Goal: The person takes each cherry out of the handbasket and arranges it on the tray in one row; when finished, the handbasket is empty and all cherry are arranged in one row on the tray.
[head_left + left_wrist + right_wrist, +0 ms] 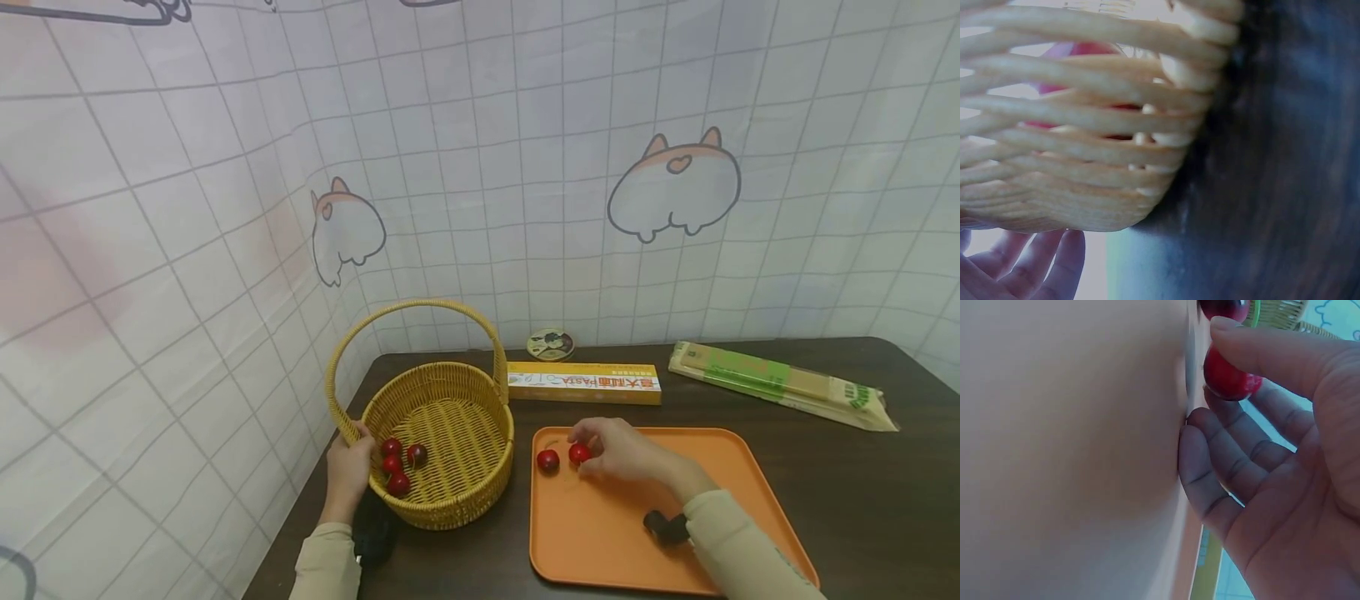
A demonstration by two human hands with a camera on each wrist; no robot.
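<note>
A yellow wicker basket [442, 508] with a tall arched handle stands on the table at left. Several dark red cherries [398, 484] lie inside it, bunched at its left side. My left hand [350, 467] grips the basket's rim by the foot of the handle; in the left wrist view its fingers [1066, 265] show beyond the weave. Over the orange tray [592, 550], my right hand [622, 450] pinches a bright red cherry [1229, 375] between thumb and fingers, low against the tray. Another cherry [548, 461] rests on the tray just left of it.
Behind the tray lies a yellow pasta box [585, 383], with a round patterned disc [551, 343] beyond it. A long green-and-clear packet [780, 385] lies at the back right. Dark objects [666, 527] sit near both wrists. A grid-patterned cloth [480, 208] hangs behind the table.
</note>
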